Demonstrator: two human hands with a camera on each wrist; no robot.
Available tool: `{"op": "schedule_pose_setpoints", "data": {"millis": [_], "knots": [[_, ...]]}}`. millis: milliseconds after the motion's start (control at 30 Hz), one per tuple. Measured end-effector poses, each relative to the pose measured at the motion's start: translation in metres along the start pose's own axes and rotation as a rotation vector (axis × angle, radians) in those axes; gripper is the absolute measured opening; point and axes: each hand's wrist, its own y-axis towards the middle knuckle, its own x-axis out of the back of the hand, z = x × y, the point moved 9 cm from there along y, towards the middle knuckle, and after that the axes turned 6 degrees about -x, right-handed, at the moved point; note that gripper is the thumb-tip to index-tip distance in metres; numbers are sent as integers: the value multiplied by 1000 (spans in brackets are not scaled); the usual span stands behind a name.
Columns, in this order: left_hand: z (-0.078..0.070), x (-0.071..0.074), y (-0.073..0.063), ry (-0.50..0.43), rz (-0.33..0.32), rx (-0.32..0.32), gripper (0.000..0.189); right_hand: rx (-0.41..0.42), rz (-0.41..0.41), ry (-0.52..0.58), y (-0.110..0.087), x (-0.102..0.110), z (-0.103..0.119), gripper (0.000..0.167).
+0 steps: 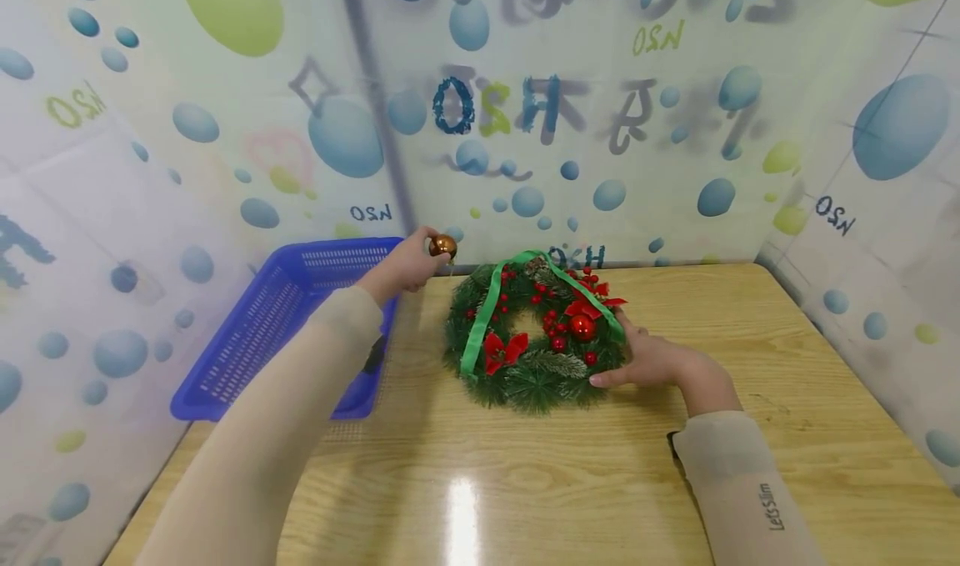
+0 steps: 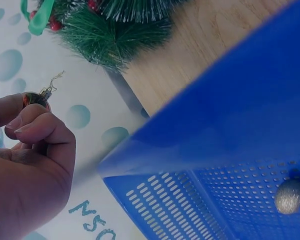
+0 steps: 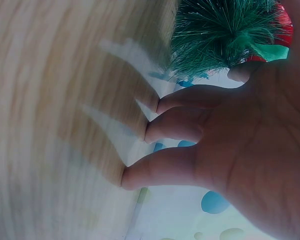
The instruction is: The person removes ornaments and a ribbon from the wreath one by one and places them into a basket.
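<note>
Pinching the copper-coloured ball (image 1: 443, 246) just left of frame centre with the fingers of the left hand (image 1: 408, 264), near the blue basket (image 1: 232, 362). Touching the wreath (image 1: 536, 376) below centre with the right hand (image 1: 660, 362), spreading its fingers onto the surface (image 1: 585, 474).

the bauble (image 1: 442, 245) is copper, wreath (image 1: 536, 387) green and red, basket (image 1: 247, 333) blue, table (image 1: 562, 483) wood-grained.
</note>
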Motion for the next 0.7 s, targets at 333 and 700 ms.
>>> {"op": "schedule_pose_setpoints", "data": {"millis": [333,700], "knots": [[8,12,-2,38,-7,24,62,2,0,5,1,-1,-1,146],[29,44,-6,52,-62,39,64,4,2,3,2,-2,-2,146]]}}
